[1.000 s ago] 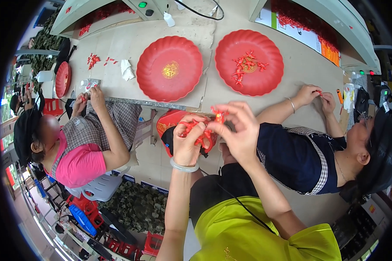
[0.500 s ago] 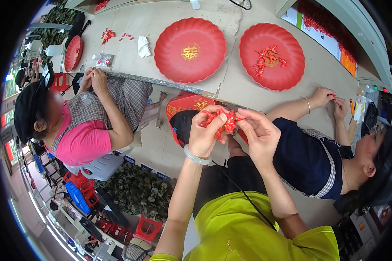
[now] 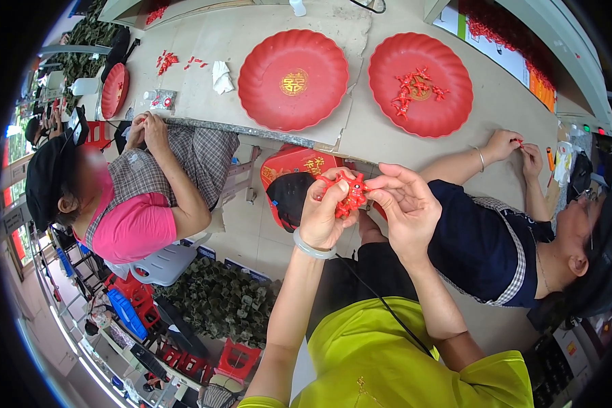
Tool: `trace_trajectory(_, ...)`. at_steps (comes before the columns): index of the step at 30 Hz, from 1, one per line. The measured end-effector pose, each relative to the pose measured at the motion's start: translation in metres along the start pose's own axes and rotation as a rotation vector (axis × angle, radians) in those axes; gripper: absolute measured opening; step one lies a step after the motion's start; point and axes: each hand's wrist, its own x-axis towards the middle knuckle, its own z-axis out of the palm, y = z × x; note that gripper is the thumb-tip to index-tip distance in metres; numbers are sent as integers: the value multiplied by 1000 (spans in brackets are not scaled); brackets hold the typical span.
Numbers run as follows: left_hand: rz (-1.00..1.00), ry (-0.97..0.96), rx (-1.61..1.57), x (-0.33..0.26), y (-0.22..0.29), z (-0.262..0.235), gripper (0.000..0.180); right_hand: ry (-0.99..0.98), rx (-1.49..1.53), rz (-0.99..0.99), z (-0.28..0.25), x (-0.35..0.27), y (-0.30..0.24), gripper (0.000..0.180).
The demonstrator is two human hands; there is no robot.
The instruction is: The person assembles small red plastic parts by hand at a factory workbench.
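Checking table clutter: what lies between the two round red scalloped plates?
In the head view, only bare beige table covering separates the left round red plate from the right round red plate; its torn edge runs through that gap.

Two large round red plates lie flat on the table, one (image 3: 293,80) with a gold emblem in its middle and one (image 3: 420,83) holding a small heap of red plastic pieces (image 3: 412,88), and a third, smaller red plate (image 3: 113,90) sits at the table's far left edge. Two co-workers sit at the table (one in a pink top (image 3: 132,221), one in a dark top (image 3: 486,245)). One red plastic cluster (image 3: 347,194) is pinched between two hands, the left hand (image 3: 325,212) and the right hand (image 3: 404,207).
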Motion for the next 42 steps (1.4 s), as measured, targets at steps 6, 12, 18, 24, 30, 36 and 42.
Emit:
trace_trajectory(6, 147, 27, 115, -3, -2, 7, 12, -19, 103, 11, -3, 2, 2, 30)
trace_trajectory(12, 312, -76, 179, -3, -4, 1, 13, -20, 140, -3, 0, -1, 0, 32)
trace_trajectory(18, 312, -119, 107, 1, -6, -2, 13, -33, 134, -61, -1, -1, 3, 38)
trace_trajectory(24, 407, -145, 211, 6, -3, -10, 15, 20, 5, -94, -1, 1, -1, 35)
trace_trajectory(30, 636, -131, 596, 19, -6, -24, 17, 14, -25, 64, 2, -1, -4, 13)
trace_trajectory(36, 282, -24, 120, 18, -16, 5, 18, 64, 183, 198, -8, 6, 6, 13)
trace_trajectory(42, 196, -114, -4, 33, -26, 17, 15, 171, 246, 89, -16, 6, 9, 12)
